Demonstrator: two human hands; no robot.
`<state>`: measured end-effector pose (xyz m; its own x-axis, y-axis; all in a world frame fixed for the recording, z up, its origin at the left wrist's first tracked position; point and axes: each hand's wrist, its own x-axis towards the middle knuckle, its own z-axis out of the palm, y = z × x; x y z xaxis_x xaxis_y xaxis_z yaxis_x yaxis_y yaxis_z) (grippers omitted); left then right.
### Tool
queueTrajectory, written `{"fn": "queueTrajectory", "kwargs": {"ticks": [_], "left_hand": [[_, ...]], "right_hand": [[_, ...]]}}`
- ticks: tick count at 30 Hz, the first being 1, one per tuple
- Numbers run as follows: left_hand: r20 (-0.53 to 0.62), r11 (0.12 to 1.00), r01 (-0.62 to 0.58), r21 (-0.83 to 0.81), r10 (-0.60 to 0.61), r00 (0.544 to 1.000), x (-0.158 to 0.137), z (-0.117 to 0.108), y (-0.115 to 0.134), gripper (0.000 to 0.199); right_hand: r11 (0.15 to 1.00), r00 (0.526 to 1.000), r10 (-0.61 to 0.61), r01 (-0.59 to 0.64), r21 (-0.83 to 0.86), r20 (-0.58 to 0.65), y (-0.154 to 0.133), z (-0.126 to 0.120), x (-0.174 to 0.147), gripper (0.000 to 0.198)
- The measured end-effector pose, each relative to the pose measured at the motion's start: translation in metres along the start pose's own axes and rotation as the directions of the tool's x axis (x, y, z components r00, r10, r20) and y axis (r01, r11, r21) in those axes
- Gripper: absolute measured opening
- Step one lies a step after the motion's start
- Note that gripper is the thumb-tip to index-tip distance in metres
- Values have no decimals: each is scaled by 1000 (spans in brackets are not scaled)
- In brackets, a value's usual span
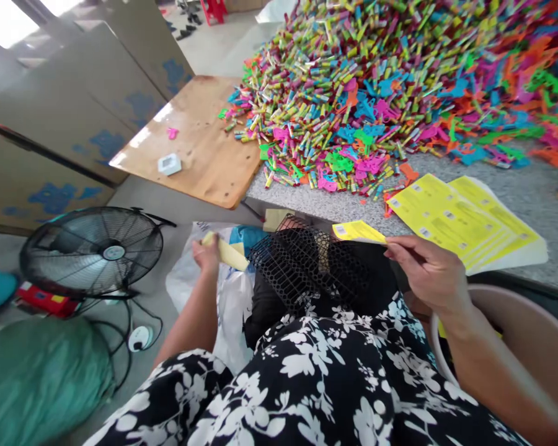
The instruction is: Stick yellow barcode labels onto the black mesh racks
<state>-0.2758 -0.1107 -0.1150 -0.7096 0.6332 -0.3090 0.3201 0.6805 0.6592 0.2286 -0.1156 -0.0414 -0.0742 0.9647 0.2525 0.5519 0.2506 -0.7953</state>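
My right hand (pixel 432 269) pinches one end of a yellow printed label (pixel 359 231) between thumb and fingers, above my lap. Out to the left, my left hand (pixel 206 251) is closed on a pale yellow strip of paper (pixel 232 254), over a white plastic bag (pixel 230 303). A black mesh sheet (pixel 288 266) with holes lies across my knees, between the two hands. Beyond my right hand, yellow printed sheets (pixel 451 217) lie fanned in a stack at the near edge of the grey speckled table (pixel 551 257).
A large heap of small colourful tubes (pixel 335 68) and toy-shaped plastic pieces (pixel 367 142) covers the table. A wooden board (pixel 204 136) carries a small white device (pixel 169 164). A fan (pixel 93 251) and green sack (pixel 46 378) stand left; a round bin (pixel 530 334) is at right.
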Motion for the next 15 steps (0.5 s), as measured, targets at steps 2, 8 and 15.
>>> {"fn": "queueTrajectory", "kwargs": {"ticks": [2,8,15], "left_hand": [[-31,993,51,109,-48,998,-6,20,-25,40],[60,968,36,246,-52,997,-13,61,-71,37],[-75,973,91,213,-77,994,42,58,-35,43]], "right_hand": [[1000,1000,11,-12,-23,-11,0,1,-1,24],[996,996,86,-87,-26,-12,10,2,-5,29],[993,992,122,-121,12,-16,11,7,-5,27]]}}
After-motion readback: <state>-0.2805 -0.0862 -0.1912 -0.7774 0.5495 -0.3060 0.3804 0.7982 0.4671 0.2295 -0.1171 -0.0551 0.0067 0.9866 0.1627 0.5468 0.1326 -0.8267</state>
